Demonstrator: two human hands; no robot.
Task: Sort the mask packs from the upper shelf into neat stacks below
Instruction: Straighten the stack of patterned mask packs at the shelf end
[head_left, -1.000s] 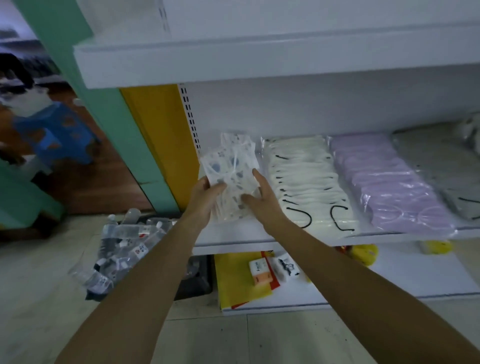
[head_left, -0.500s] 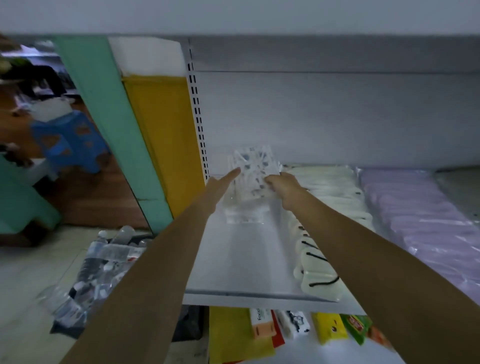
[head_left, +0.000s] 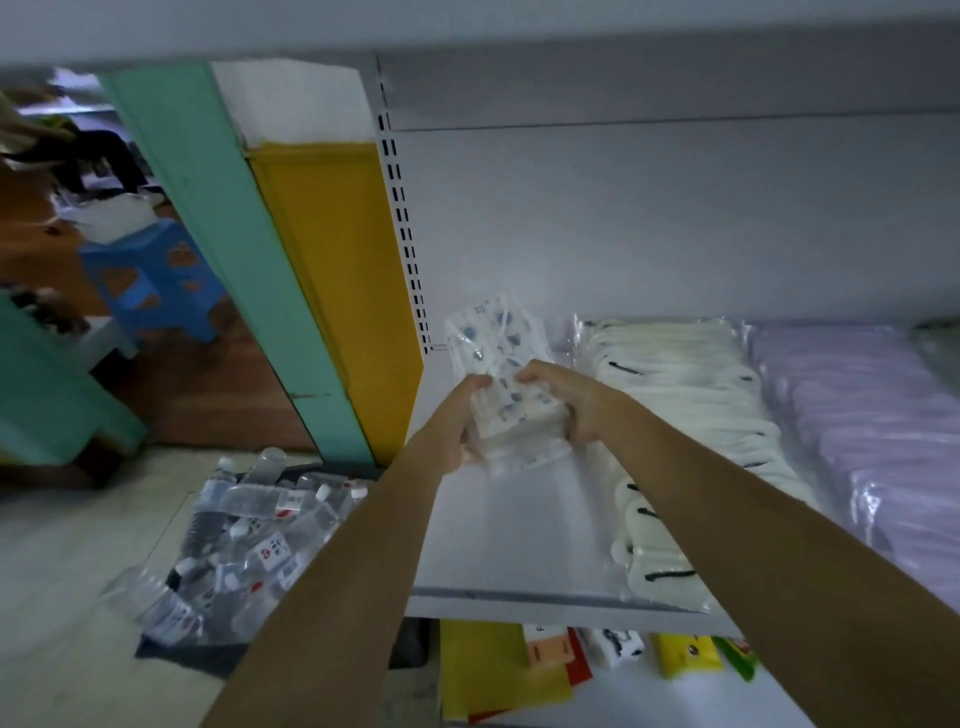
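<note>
A bundle of patterned mask packs is held in a two-handed grip: the left hand is curled round its left side and the right hand round its right side, with the fingertips brought close together on top. Half a second earlier only the right hand was closed on the packs, while the left was stretched flat beside them with its fingers straight; that grip has since been closed. The bundle, then stood near the back wall with one clear pack lying loose beneath it, has been drawn forward and gathered into one thick block, its upper end tilted away towards the back wall. It is held over the bare left part of the shelf; whether its underside touches the shelf cannot be told. Just to the right the white mask stack with black ear loops is laid in an overlapping row, and beside that the lilac mask stack, both unmoved. Further out, the yellow panel is seen at the shelf's left end, with wrapped water bottles on the floor below and a blue stool behind.
</note>
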